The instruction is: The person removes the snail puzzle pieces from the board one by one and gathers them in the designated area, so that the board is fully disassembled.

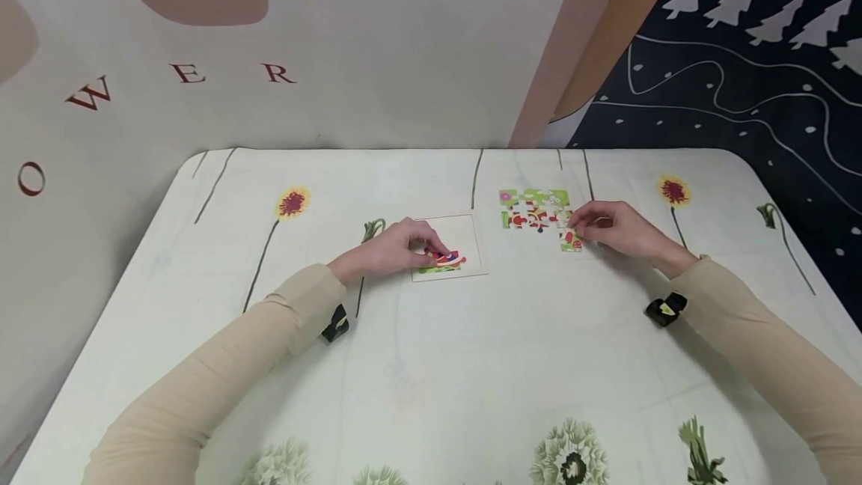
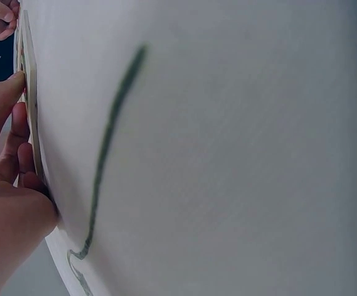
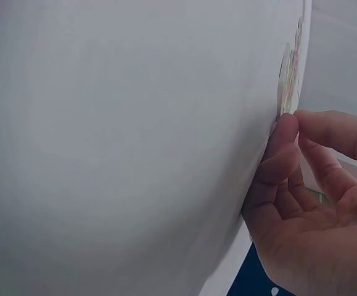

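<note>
In the head view, my left hand (image 1: pixel 397 247) reaches over a thin white tray (image 1: pixel 471 230). Its fingertips rest on a few colourful puzzle pieces (image 1: pixel 453 260) lying there; the left wrist view shows the tray edge (image 2: pixel 32 92) beside the fingers. To the right lies a partly joined puzzle (image 1: pixel 532 204) with green, red and white patterns. At its lower right corner, my right hand (image 1: pixel 619 227) pinches a puzzle piece (image 1: pixel 571 243) between thumb and forefinger. Those fingertips meet at the puzzle's edge (image 3: pixel 285 80) in the right wrist view.
A white tablecloth (image 1: pixel 431 365) printed with flowers and stems covers the table. Behind it stands a pale wall (image 1: pixel 404 58) with letters, and a dark panel (image 1: pixel 727 96) with white trees is at the right. Black straps sit at both wrists.
</note>
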Available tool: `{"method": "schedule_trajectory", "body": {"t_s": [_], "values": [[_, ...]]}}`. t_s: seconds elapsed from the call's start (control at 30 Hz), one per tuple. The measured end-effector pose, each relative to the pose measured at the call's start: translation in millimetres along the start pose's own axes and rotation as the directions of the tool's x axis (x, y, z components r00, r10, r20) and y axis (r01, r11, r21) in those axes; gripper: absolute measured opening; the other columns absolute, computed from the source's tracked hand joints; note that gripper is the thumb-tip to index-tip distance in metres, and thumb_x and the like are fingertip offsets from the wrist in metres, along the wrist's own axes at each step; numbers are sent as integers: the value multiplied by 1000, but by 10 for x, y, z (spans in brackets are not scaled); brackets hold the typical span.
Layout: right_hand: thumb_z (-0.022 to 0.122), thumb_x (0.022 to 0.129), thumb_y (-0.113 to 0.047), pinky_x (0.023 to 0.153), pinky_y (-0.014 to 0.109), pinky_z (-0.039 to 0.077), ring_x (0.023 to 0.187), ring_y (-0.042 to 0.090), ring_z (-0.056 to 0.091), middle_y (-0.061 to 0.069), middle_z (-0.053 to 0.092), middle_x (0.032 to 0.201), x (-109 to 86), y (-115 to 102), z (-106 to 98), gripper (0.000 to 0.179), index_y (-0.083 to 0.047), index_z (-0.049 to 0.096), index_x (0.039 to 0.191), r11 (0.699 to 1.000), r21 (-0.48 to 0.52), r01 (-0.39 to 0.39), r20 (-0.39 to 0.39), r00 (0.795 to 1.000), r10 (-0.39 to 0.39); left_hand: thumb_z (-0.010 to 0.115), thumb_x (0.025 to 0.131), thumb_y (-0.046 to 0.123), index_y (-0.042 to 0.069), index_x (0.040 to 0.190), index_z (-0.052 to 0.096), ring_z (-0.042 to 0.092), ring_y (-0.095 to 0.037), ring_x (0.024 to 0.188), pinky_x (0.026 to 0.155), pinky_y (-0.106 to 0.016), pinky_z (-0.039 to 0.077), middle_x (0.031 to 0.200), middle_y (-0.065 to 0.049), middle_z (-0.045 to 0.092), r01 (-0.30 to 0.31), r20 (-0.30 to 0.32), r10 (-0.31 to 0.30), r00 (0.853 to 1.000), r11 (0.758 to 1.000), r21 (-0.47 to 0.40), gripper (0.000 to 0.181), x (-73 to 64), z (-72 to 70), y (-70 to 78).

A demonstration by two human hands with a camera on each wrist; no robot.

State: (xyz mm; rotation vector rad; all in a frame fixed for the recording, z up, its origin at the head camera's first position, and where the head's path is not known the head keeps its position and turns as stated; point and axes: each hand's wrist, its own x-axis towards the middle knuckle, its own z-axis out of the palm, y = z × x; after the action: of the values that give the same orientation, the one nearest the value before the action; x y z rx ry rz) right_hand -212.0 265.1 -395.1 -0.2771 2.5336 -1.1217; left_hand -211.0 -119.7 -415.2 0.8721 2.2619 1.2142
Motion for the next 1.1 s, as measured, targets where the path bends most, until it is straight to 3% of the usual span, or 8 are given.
{"method": "schedule_trajectory", "body": {"t_s": [0.53, 0.87, 1.1], "values": [[61, 95, -8, 61, 25, 43, 83, 25, 49, 16, 61, 106, 9, 34, 13, 26, 3, 63, 118, 999, -38, -2, -1, 1000, 2, 69, 85, 1, 8, 101, 74, 53, -19, 96, 86, -35, 38, 96, -1, 66, 2, -6, -2, 1000, 1000, 26, 18, 8, 16, 18], [61, 94, -6, 60, 28, 45, 77, 24, 54, 18, 62, 108, -44, -69, -13, 22, 2, 64, 114, 999, -6, 40, -28, 999, -40, 69, 87, 3, 9, 105, 73, 50, -19, 94, 85, -35, 39, 99, -1, 62, 44, -6, -44, 999, 995, 95, 19, -26, 13, 64], [62, 94, -9, 64, 26, 43, 81, 24, 52, 14, 62, 105, 8, -193, 114, 21, 1, 66, 112, 997, -2, 72, -3, 997, -72, 69, 86, 3, 9, 109, 72, 53, -18, 94, 85, -35, 42, 102, -1, 61, 39, -33, -36, 999, 993, 114, 23, -53, 2, 71]]}}
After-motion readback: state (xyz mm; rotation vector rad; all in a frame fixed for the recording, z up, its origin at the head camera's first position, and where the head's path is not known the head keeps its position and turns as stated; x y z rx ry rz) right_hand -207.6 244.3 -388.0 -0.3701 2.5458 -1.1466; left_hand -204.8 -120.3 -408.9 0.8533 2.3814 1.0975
